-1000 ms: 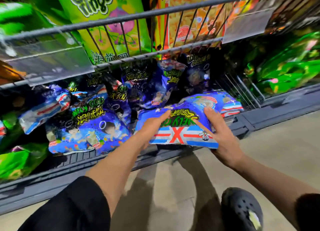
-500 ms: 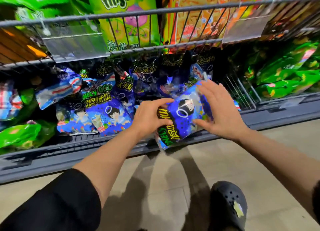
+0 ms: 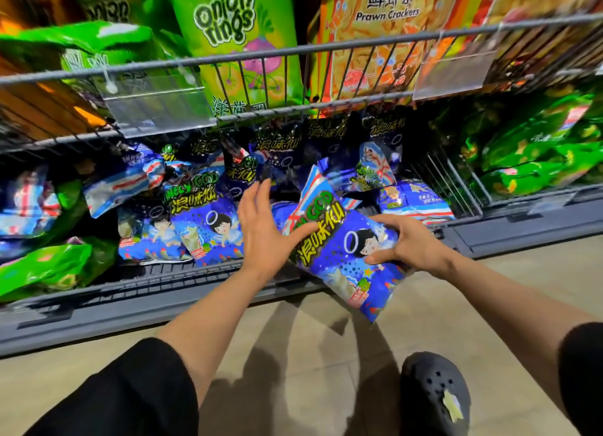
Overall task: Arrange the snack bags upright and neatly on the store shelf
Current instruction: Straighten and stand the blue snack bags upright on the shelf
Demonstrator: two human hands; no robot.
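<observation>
A blue snack bag (image 3: 339, 256) with a haloed cartoon figure hangs tilted over the front edge of the grey bottom shelf (image 3: 195, 292), its top toward the shelf and its bottom corner toward the floor. My right hand (image 3: 404, 239) grips its right side, fingers curled over the front. My left hand (image 3: 264, 226) is spread with straight fingers, and only the thumb touches the bag's upper left. Two matching blue bags (image 3: 202, 226) stand upright on the left. Dark bags (image 3: 277, 145) line the back. Another blue bag (image 3: 414, 204) lies flat on the right.
A wire basket rail (image 3: 293, 50) overhangs the shelf, holding an onion rings bag (image 3: 228, 27) and prawn crackers (image 3: 375, 27), with clear price holders (image 3: 156, 106). Green bags (image 3: 49, 266) lie at left and more green bags (image 3: 538, 161) at right behind wire dividers (image 3: 456, 181). My shoe (image 3: 434, 393) stands on the floor.
The blue bag has been turned from flat, back side up, to front facing me and tilted. My left hand let go and spread open. My right hand shifted to the bag's right side.
</observation>
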